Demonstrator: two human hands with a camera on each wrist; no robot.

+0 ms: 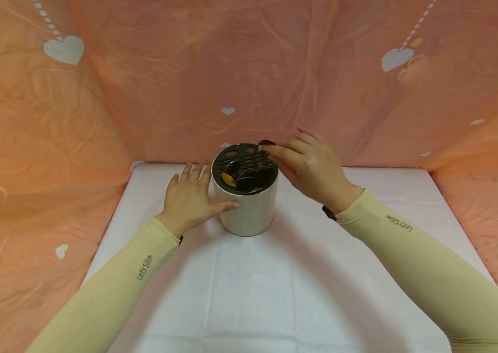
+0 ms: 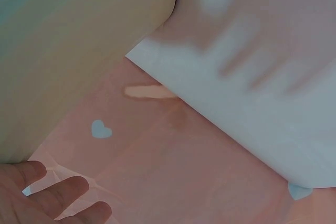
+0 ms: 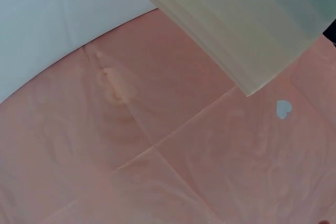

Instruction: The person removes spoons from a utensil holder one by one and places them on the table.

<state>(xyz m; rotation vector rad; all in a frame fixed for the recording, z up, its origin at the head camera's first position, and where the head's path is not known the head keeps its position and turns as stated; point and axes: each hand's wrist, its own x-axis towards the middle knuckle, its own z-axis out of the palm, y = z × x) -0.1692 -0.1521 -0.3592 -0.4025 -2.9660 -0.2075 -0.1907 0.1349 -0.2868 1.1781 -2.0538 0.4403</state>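
A white cylindrical cutlery holder with a black slotted top stands upright toward the back of the table. Several shiny spoons rest in the top, among them one with an amber glint. My left hand rests against the holder's left side, fingers straight, thumb across its front. In the left wrist view its fingers show beside the pale wall. At the top's back right edge, my right hand pinches a spoon near its upper end. The spoon's lower part is hard to make out.
A white cloth covers the table. Orange-pink sheeting with pale hearts hangs behind it and at both sides. The table's back edge lies just behind the holder.
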